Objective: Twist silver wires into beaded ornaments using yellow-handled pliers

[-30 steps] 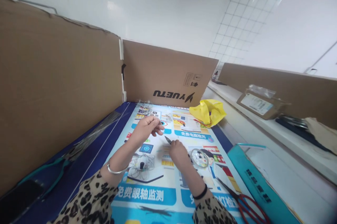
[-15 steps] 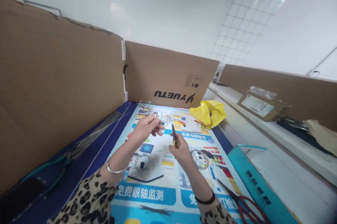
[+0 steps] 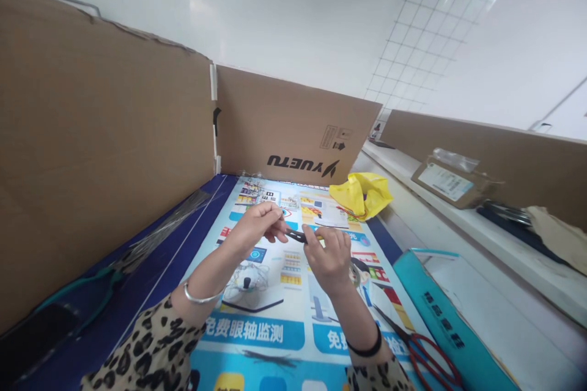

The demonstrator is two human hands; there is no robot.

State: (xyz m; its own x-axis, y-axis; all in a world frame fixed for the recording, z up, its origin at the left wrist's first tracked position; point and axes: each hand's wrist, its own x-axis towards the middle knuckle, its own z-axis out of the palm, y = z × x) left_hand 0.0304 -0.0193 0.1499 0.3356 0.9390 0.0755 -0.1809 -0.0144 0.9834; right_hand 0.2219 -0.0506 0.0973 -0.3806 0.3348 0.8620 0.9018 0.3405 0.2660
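Observation:
My right hand (image 3: 329,259) grips a pair of pliers with yellow handles, and its dark jaws (image 3: 295,235) point left. Those jaws reach to the fingertips of my left hand (image 3: 261,224), which is closed in a pinch. What the left fingers hold is too small to make out. Below the left hand, a loose tangle of thin wire (image 3: 247,284) with a small dark piece in it lies on the printed mat (image 3: 252,333). A round ring-like item (image 3: 354,275) shows partly behind my right hand.
Red-handled scissors (image 3: 433,357) lie at the right beside a teal box (image 3: 452,317). Cut dark wires (image 3: 270,358) lie near the front, and a wire bundle (image 3: 160,235) at the left. A yellow bag (image 3: 364,195) sits at the back by cardboard walls (image 3: 293,128).
My right hand has turned the pliers from pointing up to pointing left and brought the jaws to my left fingertips. My left hand stays nearly in place, pinched.

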